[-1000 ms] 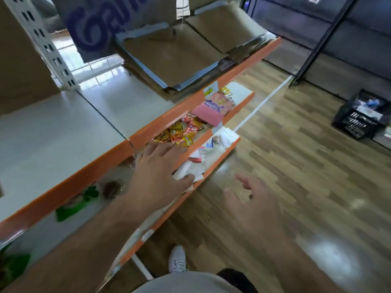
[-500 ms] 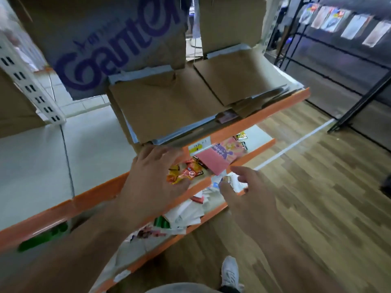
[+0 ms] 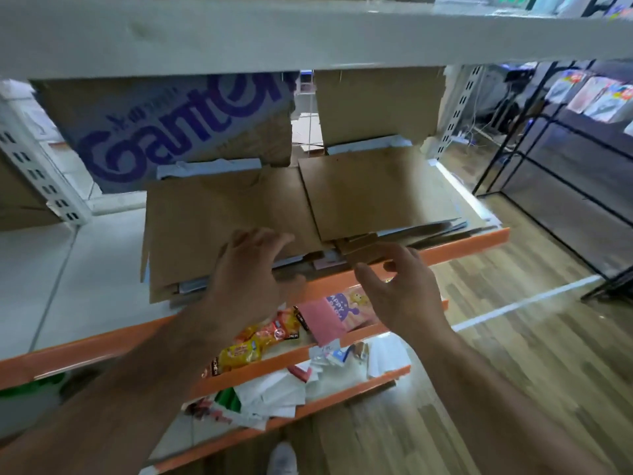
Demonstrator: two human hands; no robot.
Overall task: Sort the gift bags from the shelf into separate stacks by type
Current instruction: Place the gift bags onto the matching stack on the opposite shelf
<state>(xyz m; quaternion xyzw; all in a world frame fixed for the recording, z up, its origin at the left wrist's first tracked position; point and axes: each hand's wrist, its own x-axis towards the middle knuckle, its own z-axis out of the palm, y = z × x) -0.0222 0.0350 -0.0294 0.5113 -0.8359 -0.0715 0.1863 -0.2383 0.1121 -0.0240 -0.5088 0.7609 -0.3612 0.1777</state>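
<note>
Two piles of flat brown paper gift bags lie side by side on the white shelf (image 3: 85, 269) with an orange front edge. The left pile (image 3: 219, 214) has grey-blue bags showing under its top brown bag. The right pile (image 3: 373, 190) sits a little farther back. My left hand (image 3: 250, 279) is at the front edge of the left pile, fingers loosely bent over it, holding nothing. My right hand (image 3: 397, 286) hovers in front of the right pile's front edge, fingers spread and slightly curled, empty.
A cardboard box with purple lettering (image 3: 171, 132) and a plain box (image 3: 376, 104) stand behind the piles. The shelves below hold candy packets (image 3: 260, 341), a pink bag (image 3: 329, 317) and white paper items (image 3: 284, 389). A black rack (image 3: 548, 166) stands right.
My view has risen from the lower shelves to the bag shelf. Both hands moved up and forward, from the lower shelf edges to the front of the bag piles.
</note>
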